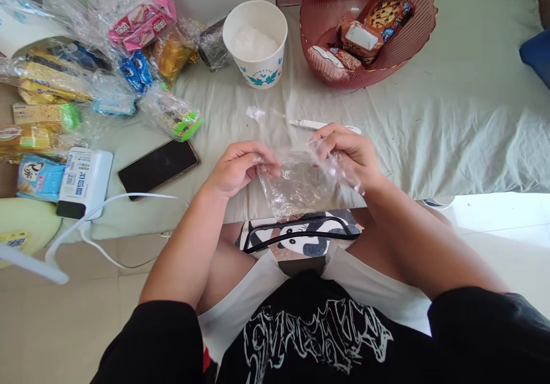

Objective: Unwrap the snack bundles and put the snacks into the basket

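Beyond both hands (238,169) (350,155) gripping clear bag (301,186) — paper cup (255,43), red basket (412,46), phone (158,166)

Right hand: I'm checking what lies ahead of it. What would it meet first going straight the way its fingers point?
Probably the left hand: the right hand points left across the clear plastic bag both hold.

clear plastic bag (301,186) | crumpled, empty-looking | held up betw both hands, above lap, at bed edge
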`<act>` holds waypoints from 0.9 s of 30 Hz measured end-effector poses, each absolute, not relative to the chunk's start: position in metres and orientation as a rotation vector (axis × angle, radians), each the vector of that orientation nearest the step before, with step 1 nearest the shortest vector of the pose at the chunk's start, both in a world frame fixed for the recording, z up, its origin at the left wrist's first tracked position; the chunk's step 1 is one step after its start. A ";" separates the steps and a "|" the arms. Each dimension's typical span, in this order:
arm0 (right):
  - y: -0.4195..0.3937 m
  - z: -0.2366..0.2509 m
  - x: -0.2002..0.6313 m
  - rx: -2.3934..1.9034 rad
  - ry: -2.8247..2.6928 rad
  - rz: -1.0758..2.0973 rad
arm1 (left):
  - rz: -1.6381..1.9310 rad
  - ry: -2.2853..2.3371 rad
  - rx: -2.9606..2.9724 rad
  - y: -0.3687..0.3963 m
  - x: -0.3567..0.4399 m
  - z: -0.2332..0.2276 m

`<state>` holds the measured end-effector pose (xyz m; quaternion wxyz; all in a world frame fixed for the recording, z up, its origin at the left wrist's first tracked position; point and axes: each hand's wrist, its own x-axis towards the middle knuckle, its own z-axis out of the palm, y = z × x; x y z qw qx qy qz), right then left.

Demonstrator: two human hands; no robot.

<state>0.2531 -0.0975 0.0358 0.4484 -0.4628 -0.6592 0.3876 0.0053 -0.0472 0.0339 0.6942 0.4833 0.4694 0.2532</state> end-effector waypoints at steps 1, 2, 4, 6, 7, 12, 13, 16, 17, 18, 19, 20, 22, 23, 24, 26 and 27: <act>-0.097 0.035 0.253 -1.151 -1.635 0.936 | 0.563 1.043 1.087 -0.047 0.005 0.033; -0.097 0.034 0.253 -1.156 -1.639 0.913 | 0.572 1.040 1.096 -0.046 0.005 0.031; -0.097 0.031 0.252 -1.176 -1.651 0.862 | 0.621 1.055 1.115 -0.045 0.006 0.028; -0.096 0.028 0.250 -1.203 -1.667 0.810 | 0.689 1.084 1.144 -0.045 0.008 0.025; -0.096 0.026 0.250 -1.213 -1.673 0.784 | 0.720 1.097 1.164 -0.045 0.008 0.023; -0.097 0.019 0.250 -1.251 -1.677 0.755 | 0.750 1.146 1.215 -0.046 0.010 0.024; -0.097 0.018 0.250 -1.257 -1.677 0.762 | 0.741 1.152 1.222 -0.045 0.010 0.025; -0.096 0.017 0.249 -1.275 -1.653 0.741 | 0.728 1.133 1.265 -0.045 0.008 0.029; -0.096 0.017 0.249 -1.286 -1.622 0.730 | 0.727 1.116 1.279 -0.044 0.008 0.029; -0.097 0.017 0.249 -1.300 -1.577 0.731 | 0.724 1.096 1.291 -0.044 0.007 0.029; -0.097 0.017 0.249 -1.317 -1.525 0.747 | 0.718 1.081 1.301 -0.044 0.007 0.029; -0.097 0.017 0.249 -1.334 -1.475 0.777 | 0.711 1.074 1.309 -0.044 0.006 0.028; -0.097 0.015 0.250 -1.349 -1.410 0.891 | 0.703 1.088 1.333 -0.045 0.005 0.027; -0.097 0.014 0.250 -1.340 -1.397 0.968 | 0.708 1.105 1.346 -0.045 0.005 0.026; -0.097 0.013 0.249 -1.321 -1.391 1.044 | 0.719 1.124 1.354 -0.046 0.006 0.027; -0.097 0.011 0.247 -1.296 -1.386 1.178 | 0.761 1.157 1.344 -0.046 0.006 0.028; -0.097 0.011 0.246 -1.305 -1.378 1.220 | 0.782 1.167 1.323 -0.046 0.006 0.030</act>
